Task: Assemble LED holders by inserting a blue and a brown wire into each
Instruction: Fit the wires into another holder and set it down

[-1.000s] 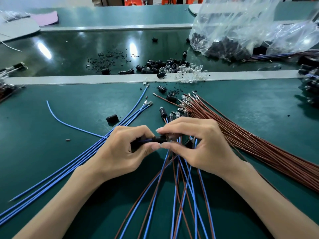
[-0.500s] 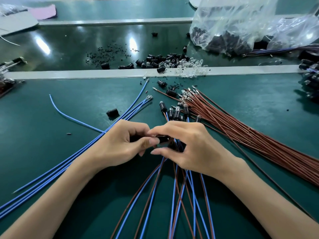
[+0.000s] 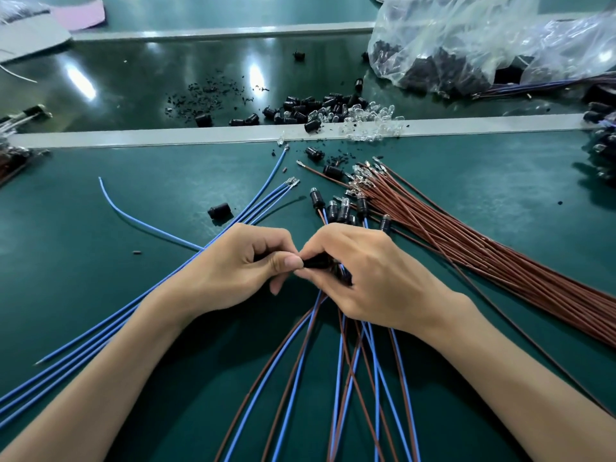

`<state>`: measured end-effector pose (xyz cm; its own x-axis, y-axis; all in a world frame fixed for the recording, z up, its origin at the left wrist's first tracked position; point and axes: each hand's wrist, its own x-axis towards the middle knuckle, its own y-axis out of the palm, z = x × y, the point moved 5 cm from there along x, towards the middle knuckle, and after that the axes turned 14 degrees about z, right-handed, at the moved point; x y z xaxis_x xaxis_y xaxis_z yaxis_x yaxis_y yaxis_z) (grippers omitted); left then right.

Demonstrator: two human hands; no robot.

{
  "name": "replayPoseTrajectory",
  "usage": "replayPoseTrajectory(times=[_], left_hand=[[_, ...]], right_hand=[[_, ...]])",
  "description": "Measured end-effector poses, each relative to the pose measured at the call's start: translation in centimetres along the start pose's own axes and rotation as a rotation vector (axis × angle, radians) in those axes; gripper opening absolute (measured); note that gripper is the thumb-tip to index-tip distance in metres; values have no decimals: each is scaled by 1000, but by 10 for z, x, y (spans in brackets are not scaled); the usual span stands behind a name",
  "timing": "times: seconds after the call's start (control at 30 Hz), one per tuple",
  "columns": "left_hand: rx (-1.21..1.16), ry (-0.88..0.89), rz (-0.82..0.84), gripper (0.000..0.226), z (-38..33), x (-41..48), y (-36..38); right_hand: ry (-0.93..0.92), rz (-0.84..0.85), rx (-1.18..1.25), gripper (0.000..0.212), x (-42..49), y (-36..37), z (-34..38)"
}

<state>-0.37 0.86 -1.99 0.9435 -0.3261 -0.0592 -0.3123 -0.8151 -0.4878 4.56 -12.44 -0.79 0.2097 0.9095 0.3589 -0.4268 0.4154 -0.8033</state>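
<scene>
A clear plastic bag [image 3: 450, 35] lay at the far right of the green table [image 3: 100, 201], slumped open and holding a heap of small black parts [image 3: 443, 73]. A second clear bag [image 3: 573, 45] lay crumpled just to its right; what it held could not be made out.

In the near middle, both hands met over one black LED holder [image 3: 316, 262]. The left hand [image 3: 233, 265] pinched its left end between thumb and curled forefinger. The right hand [image 3: 366, 271] had its fingers curled round the other end, with blue and brown leads running out from under the palm towards the near edge.

Loose blue wires [image 3: 133, 311] fanned away under the left wrist, and a thick bundle of brown wires [image 3: 483, 248] lay to the right. Just beyond the hands stood a few finished holders [image 3: 336, 210] with leads attached. Farther off, against a pale strip, sat a pile of black holders [image 3: 310, 106] touching a scatter of clear LEDs [image 3: 370, 120]. One lone holder [image 3: 219, 210] lay left of the blue wire tips.
</scene>
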Motion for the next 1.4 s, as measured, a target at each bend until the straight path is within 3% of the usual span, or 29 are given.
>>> replayPoseTrajectory(times=[0.13, 0.27, 0.37, 0.47, 0.57, 0.67, 0.73, 0.8, 0.9, 1.03, 1.13, 1.2, 1.3, 1.4], left_hand=[[33, 40, -8, 19, 0, -1, 0], [50, 79, -29, 36, -2, -2, -1], [95, 81, -53, 24, -1, -2, -2], [159, 65, -161, 15, -7, -2, -5], [244, 9, -253, 21, -26, -7, -23], [366, -120, -111, 23, -47, -9, -34], [253, -140, -5, 24, -65, -10, -27], [-17, -78, 22, 25, -86, -5, -11], [-321, -47, -94, 20, -94, 3, 9], [-439, -180, -182, 17, -65, 10, 30], [-275, -259, -222, 19, -42, 8, 38], [8, -250, -266, 20, -36, 5, 36], [387, -232, -379, 22, -36, 1, 25], [478, -244, -394, 17, -33, 3, 22]], right_hand=[[-53, 10, -4, 14, 0, -1, 0], [-79, 20, -2, 14, -2, -2, -1], [-40, -18, 47, 13, -3, -4, -4], [49, -160, 91, 10, -6, -12, -10], [232, -418, 264, 5, -11, -26, -27], [415, -603, 478, 8, -18, -32, -46], [459, -625, 520, 10, -18, -32, -50], [441, -662, 577, 13, -19, -33, -52], [422, -680, 598, 17, -19, -35, -52], [568, -652, 508, 14, -23, -36, -58], [640, -577, 302, 26, -24, -38, -59], [639, -503, 65, 30, -21, -40, -53], [660, -415, -194, 23, -6, -48, -50], [642, -254, -219, 16, 26, -58, -62]])
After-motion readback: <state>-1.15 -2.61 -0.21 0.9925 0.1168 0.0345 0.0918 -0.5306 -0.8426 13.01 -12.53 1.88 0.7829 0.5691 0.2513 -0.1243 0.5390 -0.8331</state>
